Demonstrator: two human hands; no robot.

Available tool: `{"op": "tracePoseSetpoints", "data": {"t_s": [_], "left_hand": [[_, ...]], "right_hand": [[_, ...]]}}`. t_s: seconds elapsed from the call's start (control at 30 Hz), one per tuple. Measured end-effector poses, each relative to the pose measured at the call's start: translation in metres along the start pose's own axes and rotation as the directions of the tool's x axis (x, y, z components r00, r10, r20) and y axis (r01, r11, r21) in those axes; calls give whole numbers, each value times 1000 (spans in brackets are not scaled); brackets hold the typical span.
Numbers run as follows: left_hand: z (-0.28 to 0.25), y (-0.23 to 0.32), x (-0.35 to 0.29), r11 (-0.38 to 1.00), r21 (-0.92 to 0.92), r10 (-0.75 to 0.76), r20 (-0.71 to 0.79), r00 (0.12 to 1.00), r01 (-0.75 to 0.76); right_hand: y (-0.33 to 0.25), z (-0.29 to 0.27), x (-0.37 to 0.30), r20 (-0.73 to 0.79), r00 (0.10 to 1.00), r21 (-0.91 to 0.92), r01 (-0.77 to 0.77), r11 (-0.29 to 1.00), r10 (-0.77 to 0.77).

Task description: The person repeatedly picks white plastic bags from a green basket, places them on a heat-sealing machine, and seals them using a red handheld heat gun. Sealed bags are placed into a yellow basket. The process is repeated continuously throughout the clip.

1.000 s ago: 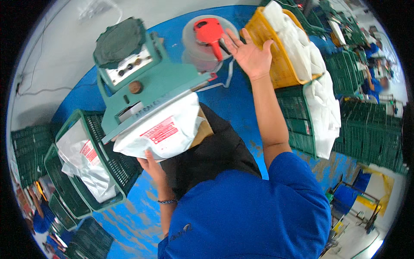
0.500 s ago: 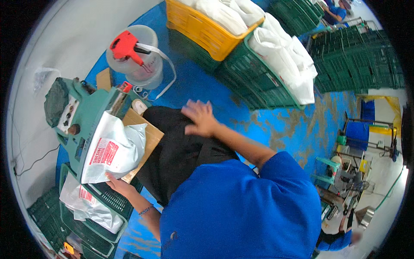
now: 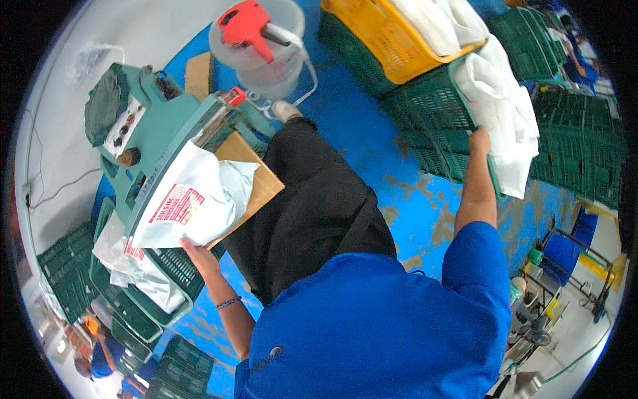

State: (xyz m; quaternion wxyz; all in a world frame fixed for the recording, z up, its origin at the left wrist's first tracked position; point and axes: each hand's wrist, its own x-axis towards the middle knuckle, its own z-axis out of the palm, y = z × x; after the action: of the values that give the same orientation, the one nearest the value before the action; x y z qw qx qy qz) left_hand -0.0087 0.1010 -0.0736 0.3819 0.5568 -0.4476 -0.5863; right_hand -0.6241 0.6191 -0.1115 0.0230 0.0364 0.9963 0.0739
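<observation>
A plump white plastic bag with red print [image 3: 189, 206] rests against a green sealing machine [image 3: 166, 143], on a brown cardboard panel [image 3: 266, 186]. At the bag's near lower corner, my left hand [image 3: 201, 258] is closed on its edge; some fingers are hidden beneath. My right arm stretches out to the right. There my right hand [image 3: 480, 141] is closed on the rim of a green plastic crate [image 3: 425, 133] full of white bags [image 3: 495, 100].
A red tape dispenser [image 3: 246, 28] lies on a clear tub [image 3: 276, 76]. A yellow crate [image 3: 392, 40] of white bags stands at the top. Below the machine, another green crate [image 3: 153, 319] holds printed bags [image 3: 143, 276]. Other people work at the upper right and lower left.
My right hand has swung right, from above my lap to the green crate's rim, and closed on it. My left hand stays at the bag. The whole view has shifted.
</observation>
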Motion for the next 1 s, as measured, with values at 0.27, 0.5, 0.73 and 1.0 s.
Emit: {"op": "tracePoseSetpoints", "data": {"t_s": [0.27, 0.5, 0.73, 1.0], "left_hand": [[-30, 2, -10, 1000, -2, -18, 159, 987, 18], [-32, 3, -14, 976, 212, -75, 69, 995, 58], [-25, 8, -9, 979, 192, -82, 67, 994, 68], [-15, 14, -9, 979, 194, -86, 77, 993, 70]], "right_hand": [[0, 1, 7, 83, 996, -196, 2, 981, 14], [-30, -14, -77, 41, 994, -178, 104, 979, -98], [-48, -27, -138, 100, 973, -104, 218, 970, -208], [-78, -32, -235, 159, 917, 56, 362, 930, -366]]}}
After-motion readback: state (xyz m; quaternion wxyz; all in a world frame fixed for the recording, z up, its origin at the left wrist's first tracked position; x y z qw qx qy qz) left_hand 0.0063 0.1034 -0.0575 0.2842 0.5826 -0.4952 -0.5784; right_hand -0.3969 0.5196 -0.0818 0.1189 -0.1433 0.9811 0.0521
